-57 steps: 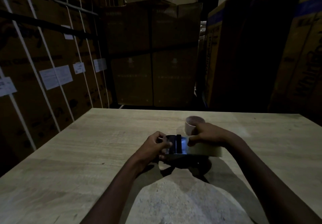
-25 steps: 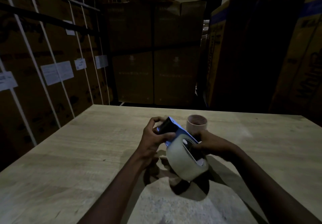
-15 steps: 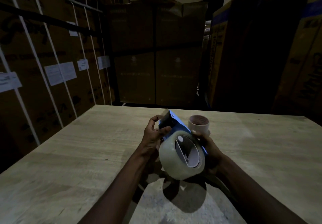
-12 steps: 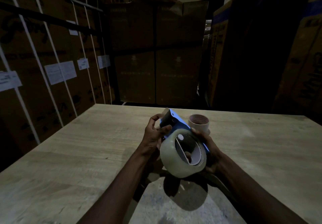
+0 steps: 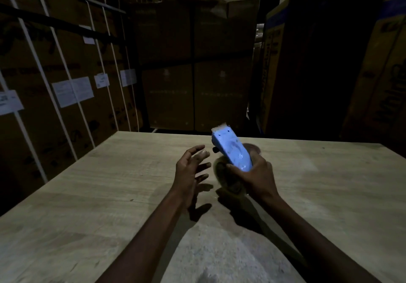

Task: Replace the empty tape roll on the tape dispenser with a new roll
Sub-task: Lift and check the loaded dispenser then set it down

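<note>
My right hand (image 5: 257, 177) holds the blue tape dispenser (image 5: 232, 150) above the table, its toothed end pointing up and away. The new clear tape roll (image 5: 224, 177) sits on the dispenser, blurred and partly hidden behind the blue plate and my fingers. My left hand (image 5: 191, 170) hovers just left of the roll with its fingers spread, holding nothing. The empty cardboard core (image 5: 252, 147) stands on the table behind the dispenser, mostly hidden.
The pale wooden table (image 5: 109, 194) stretches all around my hands. Stacked cardboard boxes (image 5: 193, 62) with white straps and labels wall in the far and left sides. The room is dim.
My left hand has let go of the dispenser and opened. My right hand has turned the dispenser so the blue plate faces me and the roll sits behind it.
</note>
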{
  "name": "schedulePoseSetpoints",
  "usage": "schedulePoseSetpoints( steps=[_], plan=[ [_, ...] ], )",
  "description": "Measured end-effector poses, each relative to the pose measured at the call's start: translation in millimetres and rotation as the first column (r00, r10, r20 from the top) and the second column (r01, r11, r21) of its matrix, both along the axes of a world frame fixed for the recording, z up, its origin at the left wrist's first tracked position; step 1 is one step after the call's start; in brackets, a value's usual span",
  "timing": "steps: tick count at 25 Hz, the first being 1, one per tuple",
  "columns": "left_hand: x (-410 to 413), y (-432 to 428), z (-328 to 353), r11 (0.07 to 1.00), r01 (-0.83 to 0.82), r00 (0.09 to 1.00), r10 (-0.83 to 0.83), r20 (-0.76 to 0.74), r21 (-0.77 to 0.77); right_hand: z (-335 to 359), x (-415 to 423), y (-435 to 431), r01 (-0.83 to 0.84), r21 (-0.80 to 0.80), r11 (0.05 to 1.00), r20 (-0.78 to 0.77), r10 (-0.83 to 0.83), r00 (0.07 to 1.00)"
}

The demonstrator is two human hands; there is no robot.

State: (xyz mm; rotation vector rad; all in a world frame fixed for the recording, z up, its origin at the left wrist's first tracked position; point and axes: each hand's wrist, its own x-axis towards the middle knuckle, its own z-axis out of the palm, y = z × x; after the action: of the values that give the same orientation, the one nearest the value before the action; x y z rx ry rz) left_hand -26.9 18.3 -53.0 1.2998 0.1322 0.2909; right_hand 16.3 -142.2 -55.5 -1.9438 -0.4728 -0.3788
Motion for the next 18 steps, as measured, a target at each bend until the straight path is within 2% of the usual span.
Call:
schedulePoseSetpoints(
  steps=[3,6,11,18],
  plan=[
    [-3,-1,4,0.996,0.062,0.998,-0.064,0.028,0.058,-13,6,-12,0.095,-0.238,0.967,0.224,-0.040,0.974],
    [-4,-4,4,0.988,0.152,0.985,-0.154,0.079,0.028,-17,4,-13,0.077,-0.294,0.953,0.391,0.046,0.919],
    [-7,2,8,0.959,0.281,0.942,-0.266,0.204,-0.045,-17,-3,-6,0.046,-0.277,0.960,0.445,0.086,0.892],
    [-10,5,11,0.926,0.369,0.911,-0.344,0.225,-0.076,-19,3,-7,0.068,-0.278,0.958,0.440,0.064,0.896]
  ],
)
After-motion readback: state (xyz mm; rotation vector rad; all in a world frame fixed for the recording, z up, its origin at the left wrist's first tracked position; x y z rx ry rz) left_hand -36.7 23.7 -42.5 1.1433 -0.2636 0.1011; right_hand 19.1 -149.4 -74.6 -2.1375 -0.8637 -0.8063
